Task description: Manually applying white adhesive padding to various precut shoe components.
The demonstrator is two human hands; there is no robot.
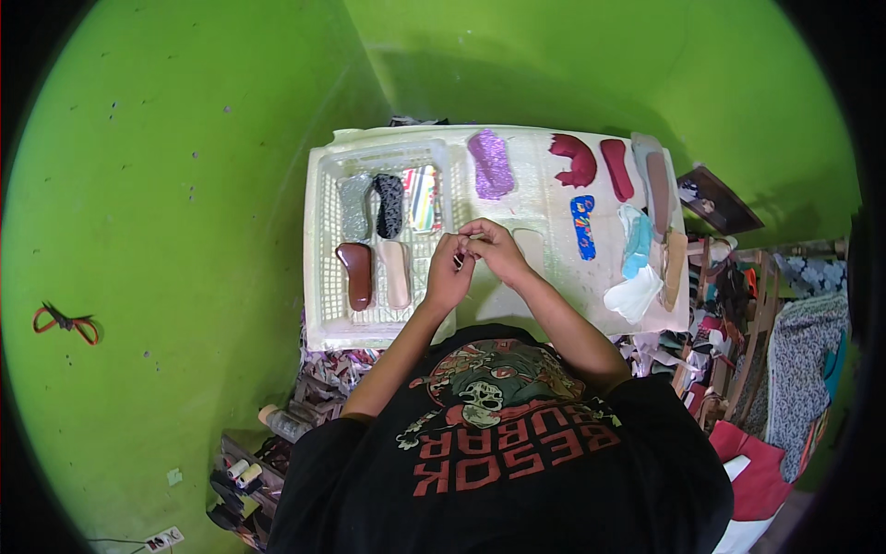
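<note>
My left hand (450, 272) and my right hand (498, 251) meet over the right edge of the white plastic basket (312, 235). The fingertips of both are pinched together, and anything between them is hidden or too small to make out. Inside the basket lie insole-shaped pieces: a grey glittery one (354, 208), a black patterned one (389, 205), a striped one (421, 198), a glossy brown one (355, 277) and a beige one (396, 275). Beside my right hand rests a pale flat piece (530, 244) on the white tabletop (540, 208).
Farther back lies a purple glittery piece (491, 164). To the right are a curved dark red piece (580, 164), a dark red insole shape (616, 170), a blue patterned piece (583, 227), teal pieces (637, 242) and white pieces (632, 295). Cluttered material (711, 342) fills the right side.
</note>
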